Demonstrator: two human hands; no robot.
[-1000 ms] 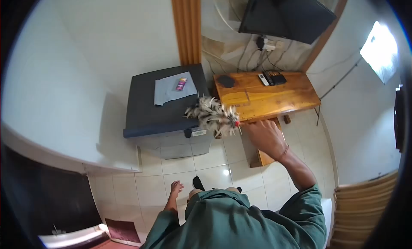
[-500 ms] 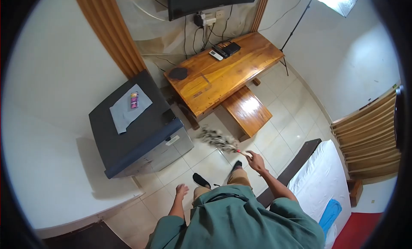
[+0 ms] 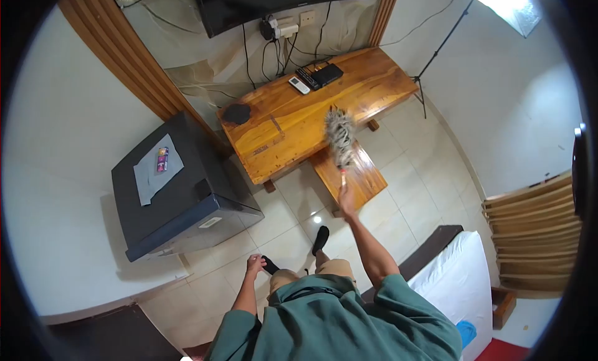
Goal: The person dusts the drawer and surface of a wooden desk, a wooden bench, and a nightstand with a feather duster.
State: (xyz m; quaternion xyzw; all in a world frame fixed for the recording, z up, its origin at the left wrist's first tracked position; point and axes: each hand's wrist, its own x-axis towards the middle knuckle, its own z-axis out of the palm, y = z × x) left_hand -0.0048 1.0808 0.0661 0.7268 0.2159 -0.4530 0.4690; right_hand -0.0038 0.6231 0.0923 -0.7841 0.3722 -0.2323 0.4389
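My right hand [image 3: 347, 201] is closed around the handle of a feather duster [image 3: 341, 137] with fluffy grey and white feathers and a red collar. The duster points away from me, its feathered head over the front edge of the wooden table [image 3: 367, 81] and the lower wooden bench [image 3: 364, 177]. From this angle I cannot tell whether the feathers touch the wood. My left hand [image 3: 255, 263] hangs low at my left side above the tiled floor, empty, with its fingers loosely apart.
On the table lie a white remote [image 3: 299, 85], a black box [image 3: 328, 75] and a dark mat [image 3: 237, 114]. A dark fridge [image 3: 159, 193] at left carries a cloth [image 3: 147, 179] and a purple pack [image 3: 162, 159]. A bed [image 3: 455, 286] and a light stand [image 3: 442, 46] are at right.
My right hand has swung forward and slightly left, lifting the duster from low by the fridge to the table and bench. The view has shifted closer to the table.
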